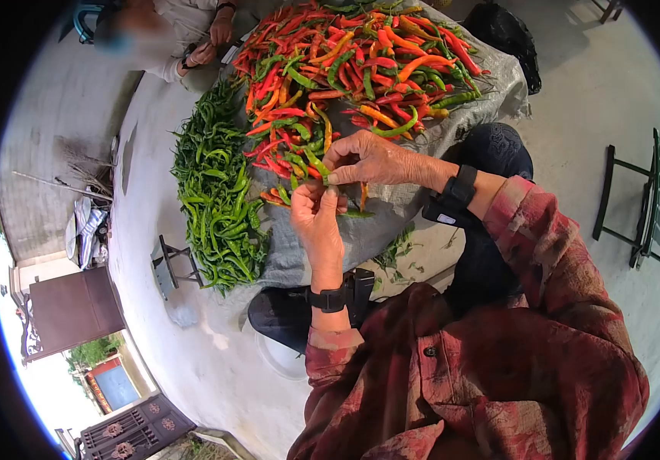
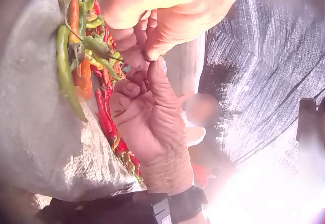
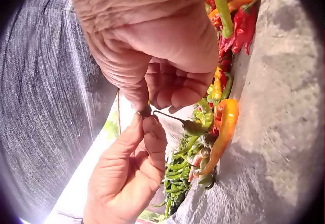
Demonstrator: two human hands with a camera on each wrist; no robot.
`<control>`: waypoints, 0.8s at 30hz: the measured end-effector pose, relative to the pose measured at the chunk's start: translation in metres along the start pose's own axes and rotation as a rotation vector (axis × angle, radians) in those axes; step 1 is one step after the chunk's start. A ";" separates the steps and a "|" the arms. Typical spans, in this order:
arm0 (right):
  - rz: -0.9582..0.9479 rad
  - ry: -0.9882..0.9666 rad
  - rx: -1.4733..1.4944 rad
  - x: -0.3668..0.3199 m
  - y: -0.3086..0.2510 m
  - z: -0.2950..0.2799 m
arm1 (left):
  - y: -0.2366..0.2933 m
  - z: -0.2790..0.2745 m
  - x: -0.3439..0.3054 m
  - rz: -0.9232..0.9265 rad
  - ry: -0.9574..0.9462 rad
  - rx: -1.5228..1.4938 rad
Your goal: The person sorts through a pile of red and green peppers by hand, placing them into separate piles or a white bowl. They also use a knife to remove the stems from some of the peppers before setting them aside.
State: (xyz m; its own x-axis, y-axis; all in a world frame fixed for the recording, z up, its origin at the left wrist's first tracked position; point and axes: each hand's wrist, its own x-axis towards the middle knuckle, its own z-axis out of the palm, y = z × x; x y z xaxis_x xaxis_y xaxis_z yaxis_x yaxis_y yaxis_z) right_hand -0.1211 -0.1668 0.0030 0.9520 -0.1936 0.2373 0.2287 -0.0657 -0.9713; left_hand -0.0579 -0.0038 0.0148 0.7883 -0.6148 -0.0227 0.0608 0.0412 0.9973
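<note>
My right hand and left hand meet fingertip to fingertip over the near side of the chili heap. Between the thumbs and fingertips they pinch a small dark stem-like piece, mostly hidden by the fingers; I cannot tell what it belongs to. Right beside the pinch, a green chili points its thin curved stem at the fingertips. An orange chili hangs over the sheet's edge in the right wrist view. In the left wrist view, a long green chili lies near the left hand.
Red, orange and green chilies cover a grey sheet, with a pile of green chilies along its left. Another person's hand is at the far side. A folding chair stands right, a small stool left, a black bag behind.
</note>
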 end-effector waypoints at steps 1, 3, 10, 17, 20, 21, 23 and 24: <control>-0.052 -0.018 0.050 -0.001 -0.001 0.000 | 0.001 0.002 -0.002 -0.022 0.009 0.053; -0.097 -0.035 -0.029 -0.003 -0.008 -0.004 | 0.002 0.008 -0.006 -0.001 -0.003 0.047; 0.059 0.357 0.334 0.003 -0.021 -0.040 | -0.008 0.006 -0.014 -0.026 -0.072 0.060; 0.032 0.614 0.821 0.025 -0.019 -0.072 | -0.009 0.002 -0.015 -0.052 -0.010 0.029; 0.013 0.463 0.764 0.015 -0.017 -0.057 | 0.000 0.000 -0.010 0.011 0.063 0.060; 0.002 0.394 0.686 0.010 -0.021 -0.052 | 0.003 -0.001 -0.007 0.048 0.092 0.089; 0.032 0.342 0.605 0.003 -0.025 -0.047 | 0.005 -0.005 0.005 0.091 0.086 0.211; 0.054 0.267 0.530 0.001 -0.026 -0.045 | 0.007 -0.003 0.011 0.241 0.070 0.490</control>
State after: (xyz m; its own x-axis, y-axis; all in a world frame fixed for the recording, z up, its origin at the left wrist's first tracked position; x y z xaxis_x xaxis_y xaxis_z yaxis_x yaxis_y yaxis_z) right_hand -0.1353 -0.2094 0.0297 0.8967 -0.4268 0.1172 0.3173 0.4355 -0.8424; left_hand -0.0473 -0.0077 0.0217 0.7846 -0.5786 0.2227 -0.4056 -0.2074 0.8902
